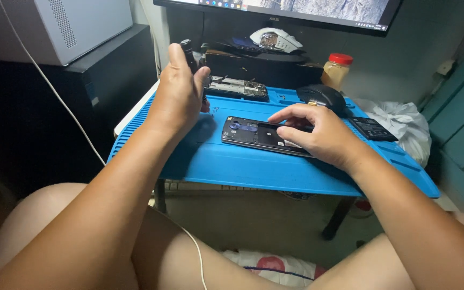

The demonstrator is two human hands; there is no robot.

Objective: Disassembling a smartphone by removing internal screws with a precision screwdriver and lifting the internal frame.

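Clearly a delicate spot: opened phone (264, 137) lying flat, back cover off, in the middle of the blue work mat (243, 166), insides exposed. Right hand (318, 134) spread low over its right half, fingers (285, 114) fanned and pressing or resting on the bare interior, holding nothing that can be made out. Left hand (178, 91) raised above the mat's far-left part, just left of the phone and apart from it, wrapped tight around a dark screwdriver (189, 53) held upright, tip hidden behind the palm.

Likely trouble: a slip of the phone on the mat if the fingers press unevenly; a scratched or dented component should the driver tip come down off target, given that it is hidden from this view; tiny loose screws, too small to confirm here, rolling off the near edge of the mat.

Also present: a removed circuit board (237, 87) at the far side of the mat, a black mouse (320, 96) far right, a flat dark battery (371, 129) right of the hand and well apart from the phone, a jar with a red lid (336, 69) beyond.
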